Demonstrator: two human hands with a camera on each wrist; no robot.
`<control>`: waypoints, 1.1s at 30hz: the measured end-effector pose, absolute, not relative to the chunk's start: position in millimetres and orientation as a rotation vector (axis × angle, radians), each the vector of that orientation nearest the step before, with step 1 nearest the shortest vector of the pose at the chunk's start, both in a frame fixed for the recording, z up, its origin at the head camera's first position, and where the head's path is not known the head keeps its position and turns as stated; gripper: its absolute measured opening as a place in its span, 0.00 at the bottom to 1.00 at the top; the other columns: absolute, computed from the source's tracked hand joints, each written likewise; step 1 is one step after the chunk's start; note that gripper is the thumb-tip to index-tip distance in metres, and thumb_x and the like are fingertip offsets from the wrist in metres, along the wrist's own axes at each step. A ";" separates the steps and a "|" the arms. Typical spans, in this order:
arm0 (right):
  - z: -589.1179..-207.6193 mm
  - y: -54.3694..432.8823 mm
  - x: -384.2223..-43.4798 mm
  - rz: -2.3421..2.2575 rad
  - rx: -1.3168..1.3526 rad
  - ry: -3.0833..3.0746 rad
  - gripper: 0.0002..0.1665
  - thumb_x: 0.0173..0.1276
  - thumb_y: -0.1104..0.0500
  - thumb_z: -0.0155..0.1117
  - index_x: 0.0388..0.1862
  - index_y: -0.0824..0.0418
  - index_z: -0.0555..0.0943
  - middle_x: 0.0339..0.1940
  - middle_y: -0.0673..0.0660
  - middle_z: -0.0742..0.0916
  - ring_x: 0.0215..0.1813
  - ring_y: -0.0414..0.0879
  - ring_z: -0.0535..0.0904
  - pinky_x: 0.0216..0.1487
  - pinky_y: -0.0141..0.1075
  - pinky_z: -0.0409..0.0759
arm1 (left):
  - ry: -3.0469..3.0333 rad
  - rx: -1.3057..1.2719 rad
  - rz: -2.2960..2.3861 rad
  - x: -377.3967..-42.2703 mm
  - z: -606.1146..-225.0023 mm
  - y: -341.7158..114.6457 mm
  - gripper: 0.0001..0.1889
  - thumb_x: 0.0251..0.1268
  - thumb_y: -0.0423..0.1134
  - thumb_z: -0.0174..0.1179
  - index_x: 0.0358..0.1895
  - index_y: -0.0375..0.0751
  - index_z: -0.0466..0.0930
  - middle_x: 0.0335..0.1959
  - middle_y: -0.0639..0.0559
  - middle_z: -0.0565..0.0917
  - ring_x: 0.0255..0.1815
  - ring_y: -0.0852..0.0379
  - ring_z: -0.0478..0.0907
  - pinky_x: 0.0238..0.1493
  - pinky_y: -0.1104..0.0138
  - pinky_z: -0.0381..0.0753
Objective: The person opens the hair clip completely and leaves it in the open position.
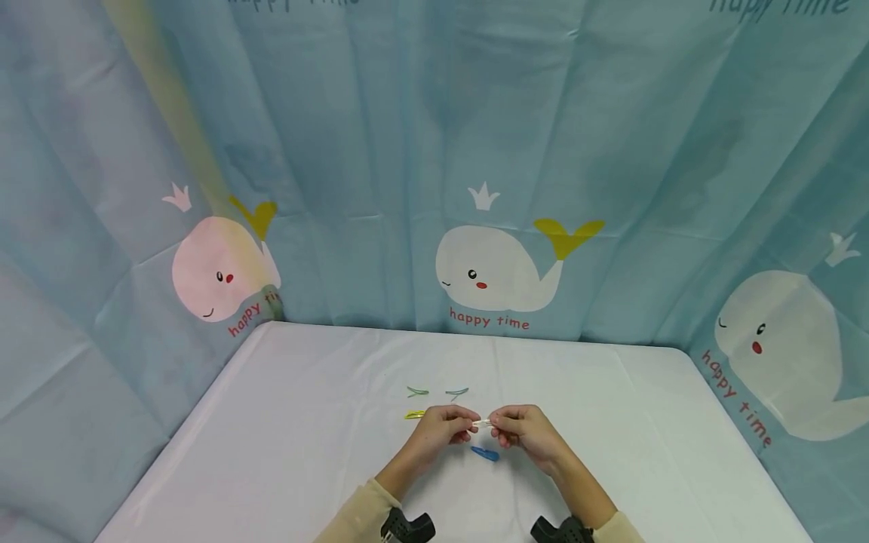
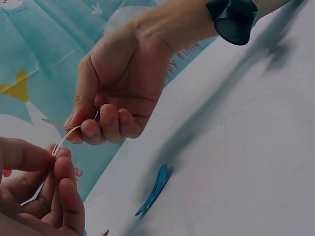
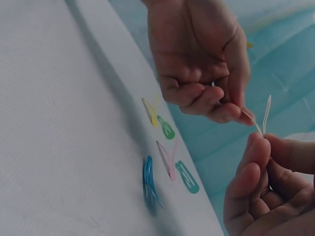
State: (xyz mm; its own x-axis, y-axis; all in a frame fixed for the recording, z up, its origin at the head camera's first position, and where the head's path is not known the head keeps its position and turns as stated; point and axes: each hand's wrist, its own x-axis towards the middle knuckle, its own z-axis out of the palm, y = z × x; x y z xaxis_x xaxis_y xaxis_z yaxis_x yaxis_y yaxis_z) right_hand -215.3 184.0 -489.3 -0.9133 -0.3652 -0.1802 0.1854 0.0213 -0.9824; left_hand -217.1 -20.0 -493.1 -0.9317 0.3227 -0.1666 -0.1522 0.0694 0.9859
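Note:
A white snap hair clip [image 1: 483,423] is held up between both hands above the table, its thin arms spread apart. The left hand [image 1: 437,431] pinches one end between thumb and fingers. From the other side, the right hand [image 1: 529,431] pinches the opposite end. In the left wrist view, the left hand [image 2: 39,189] is close at lower left and the right hand [image 2: 120,88] higher up; fingertips cover parts of the clip. Beneath the hands lies a blue snap clip [image 1: 485,453].
Several other clips lie on the white table [image 1: 326,422]: yellow [image 1: 414,415], green [image 1: 417,391], teal [image 1: 458,393] and pink [image 3: 171,164], which the hands hide in the head view. A blue whale-print curtain [image 1: 380,188] surrounds the table's back and sides.

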 end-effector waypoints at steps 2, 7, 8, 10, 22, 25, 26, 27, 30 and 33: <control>-491.2 185.4 -215.5 -1.958 -0.189 1.900 0.13 0.70 0.61 0.60 0.41 0.73 0.81 0.24 0.47 0.84 0.24 0.36 0.76 0.31 0.28 0.77 | 2.003 0.172 1.918 -216.2 -494.0 -19.8 0.11 0.67 0.34 0.57 0.45 0.30 0.83 0.31 0.52 0.84 0.29 0.62 0.77 0.39 0.66 0.80; -494.5 188.0 -216.3 -1.976 -0.189 1.859 0.14 0.69 0.60 0.61 0.42 0.73 0.82 0.24 0.47 0.85 0.24 0.36 0.76 0.30 0.28 0.77 | 2.002 0.181 1.907 -215.4 -493.9 -20.3 0.12 0.66 0.35 0.59 0.45 0.30 0.83 0.31 0.53 0.83 0.30 0.61 0.77 0.40 0.64 0.81; -494.8 188.2 -216.4 -1.978 -0.184 1.854 0.13 0.69 0.60 0.62 0.41 0.72 0.82 0.24 0.47 0.85 0.24 0.36 0.76 0.30 0.28 0.77 | 2.004 0.180 1.906 -215.4 -493.6 -20.3 0.12 0.66 0.35 0.60 0.45 0.30 0.83 0.31 0.53 0.83 0.30 0.61 0.77 0.40 0.63 0.81; -495.6 188.7 -216.7 -1.976 -0.181 1.848 0.13 0.69 0.60 0.62 0.41 0.71 0.82 0.24 0.46 0.85 0.24 0.35 0.76 0.31 0.28 0.77 | 2.006 0.177 1.907 -215.5 -493.7 -20.4 0.12 0.65 0.35 0.60 0.45 0.29 0.83 0.31 0.52 0.84 0.30 0.61 0.77 0.41 0.63 0.81; -495.5 190.0 -215.5 -1.939 -0.188 1.875 0.16 0.68 0.61 0.62 0.44 0.76 0.81 0.25 0.47 0.85 0.25 0.36 0.76 0.31 0.28 0.78 | 2.053 0.143 1.911 -215.8 -497.2 -20.7 0.11 0.65 0.33 0.60 0.45 0.28 0.83 0.35 0.46 0.86 0.29 0.61 0.76 0.38 0.64 0.81; -495.0 190.3 -215.6 -1.941 -0.174 1.886 0.15 0.67 0.62 0.63 0.44 0.75 0.81 0.25 0.47 0.85 0.25 0.36 0.76 0.30 0.28 0.78 | 2.052 0.145 1.915 -217.0 -497.1 -21.1 0.11 0.65 0.33 0.60 0.44 0.28 0.83 0.33 0.49 0.86 0.29 0.61 0.76 0.38 0.64 0.81; -494.9 190.3 -215.7 -1.943 -0.168 1.889 0.15 0.67 0.62 0.63 0.44 0.75 0.81 0.25 0.47 0.85 0.25 0.36 0.76 0.30 0.28 0.78 | 2.052 0.147 1.915 -217.3 -497.2 -21.1 0.11 0.64 0.33 0.60 0.44 0.28 0.83 0.32 0.50 0.85 0.29 0.61 0.76 0.38 0.64 0.81; -495.0 190.4 -215.9 -1.944 -0.163 1.895 0.15 0.67 0.62 0.63 0.43 0.75 0.81 0.25 0.47 0.84 0.25 0.36 0.76 0.30 0.28 0.78 | 2.052 0.148 1.914 -217.5 -497.2 -21.1 0.11 0.64 0.33 0.61 0.44 0.28 0.83 0.31 0.51 0.85 0.28 0.61 0.76 0.38 0.65 0.80; -495.3 190.5 -216.2 -1.948 -0.147 1.908 0.15 0.66 0.63 0.64 0.43 0.75 0.82 0.24 0.47 0.84 0.25 0.37 0.76 0.31 0.28 0.78 | 2.057 0.141 1.906 -217.7 -497.3 -20.6 0.11 0.64 0.33 0.61 0.44 0.28 0.83 0.29 0.55 0.84 0.28 0.61 0.76 0.37 0.65 0.80; -495.9 190.7 -217.1 -1.956 -0.128 1.918 0.15 0.66 0.63 0.64 0.43 0.76 0.82 0.24 0.48 0.84 0.25 0.37 0.76 0.31 0.28 0.78 | 2.070 0.139 1.896 -217.8 -497.8 -19.9 0.11 0.64 0.34 0.61 0.44 0.29 0.83 0.29 0.56 0.83 0.28 0.61 0.76 0.37 0.65 0.80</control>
State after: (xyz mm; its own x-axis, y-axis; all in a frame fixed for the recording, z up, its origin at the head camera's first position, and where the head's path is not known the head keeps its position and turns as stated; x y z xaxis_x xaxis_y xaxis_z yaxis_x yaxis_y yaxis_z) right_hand -217.1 190.7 -495.9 -0.9173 -0.3400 -0.2075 0.2141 0.0185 -0.9766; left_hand -217.8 -19.9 -497.8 -0.9408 0.2903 -0.1750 -0.1489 0.1098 0.9827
